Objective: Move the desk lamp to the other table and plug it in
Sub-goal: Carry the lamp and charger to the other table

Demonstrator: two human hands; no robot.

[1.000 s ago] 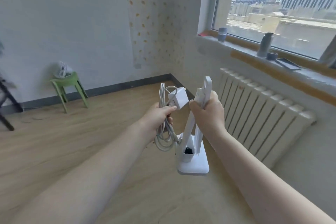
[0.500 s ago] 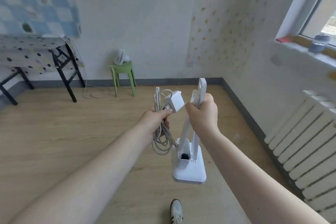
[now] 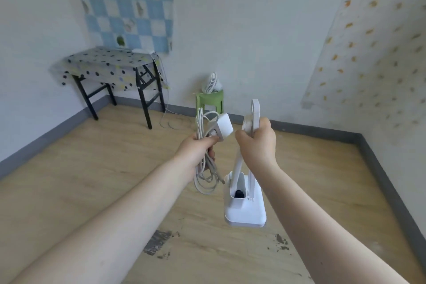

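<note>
I carry a folded white desk lamp (image 3: 245, 207) in the air in front of me. My right hand (image 3: 258, 143) grips its folded arms near the top, and the base hangs below. My left hand (image 3: 197, 148) holds the lamp's coiled white cable (image 3: 206, 182) together with the white plug adapter (image 3: 223, 127), just left of the lamp. A table (image 3: 103, 64) with a dotted cloth and black legs stands in the far left corner. Something white lies at its back right edge, too blurred to identify.
A green stool (image 3: 209, 99) with a small white fan (image 3: 211, 83) on it stands by the back wall, right of the table. A thin wire (image 3: 171, 120) hangs from the table to the floor. Wooden floor (image 3: 92, 168) lies between me and the table.
The view has swung left: the window and radiator have gone out of sight, and the dotted table now shows at the far left. My hands keep the same hold on lamp and cable.
</note>
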